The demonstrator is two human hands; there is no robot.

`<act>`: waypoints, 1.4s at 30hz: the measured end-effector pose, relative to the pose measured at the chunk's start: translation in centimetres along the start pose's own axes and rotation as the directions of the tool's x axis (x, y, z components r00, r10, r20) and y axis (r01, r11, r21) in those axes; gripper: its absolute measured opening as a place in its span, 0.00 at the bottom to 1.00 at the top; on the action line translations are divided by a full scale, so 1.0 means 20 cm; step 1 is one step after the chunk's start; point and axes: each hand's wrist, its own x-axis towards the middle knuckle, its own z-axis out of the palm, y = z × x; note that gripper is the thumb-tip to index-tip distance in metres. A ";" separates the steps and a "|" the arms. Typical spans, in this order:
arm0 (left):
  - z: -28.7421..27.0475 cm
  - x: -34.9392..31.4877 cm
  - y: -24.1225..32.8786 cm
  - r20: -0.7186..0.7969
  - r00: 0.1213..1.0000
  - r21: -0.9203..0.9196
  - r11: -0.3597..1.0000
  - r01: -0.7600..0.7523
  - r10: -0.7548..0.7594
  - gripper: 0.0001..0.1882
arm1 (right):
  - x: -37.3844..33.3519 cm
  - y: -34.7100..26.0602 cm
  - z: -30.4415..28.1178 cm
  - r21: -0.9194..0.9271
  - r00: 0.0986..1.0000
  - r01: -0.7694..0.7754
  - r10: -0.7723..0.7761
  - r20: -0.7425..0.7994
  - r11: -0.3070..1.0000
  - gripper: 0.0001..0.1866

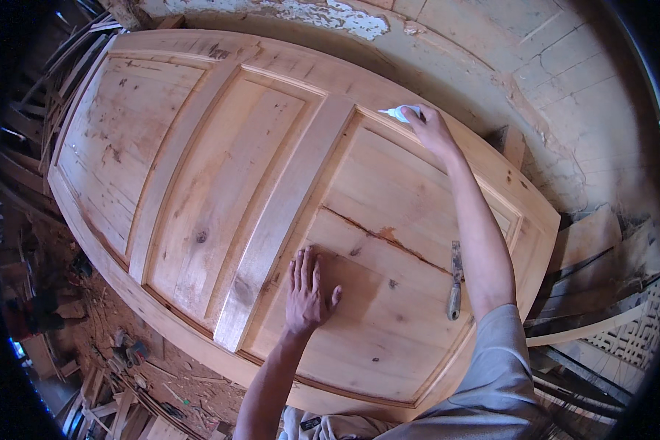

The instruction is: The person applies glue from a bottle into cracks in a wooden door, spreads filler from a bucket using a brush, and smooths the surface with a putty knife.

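A large panelled wooden door (279, 213) lies flat before me. My left hand (308, 297) rests palm down on its right-hand panel, fingers stretched out. At the far edge of that panel, my right hand (429, 126) is closed round a small white squeeze bottle (403, 113) with a thin pointed nozzle. The nozzle points left, close to the frame's inner corner; whether it touches the wood I cannot tell. A long dark crack (378, 235) with brown filler-like smears runs across the panel. Near my right forearm lies a chisel-like tool (455, 282) with a flat metal blade and worn handle.
A rough, peeling wall (535, 81) stands along the door's far side. Scrap boards (594, 249) lean at the right. Sawdust and offcuts cover the floor (191, 389) at lower left, with a power tool (133, 353) among them. Stacked timber (33, 161) fills the left side.
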 end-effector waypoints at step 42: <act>0.01 0.00 0.00 -0.012 1.000 -0.010 1.000 -0.009 0.009 0.40 | -0.07 -0.07 -0.18 -0.219 1.000 -0.025 0.026 0.004 0.975 0.19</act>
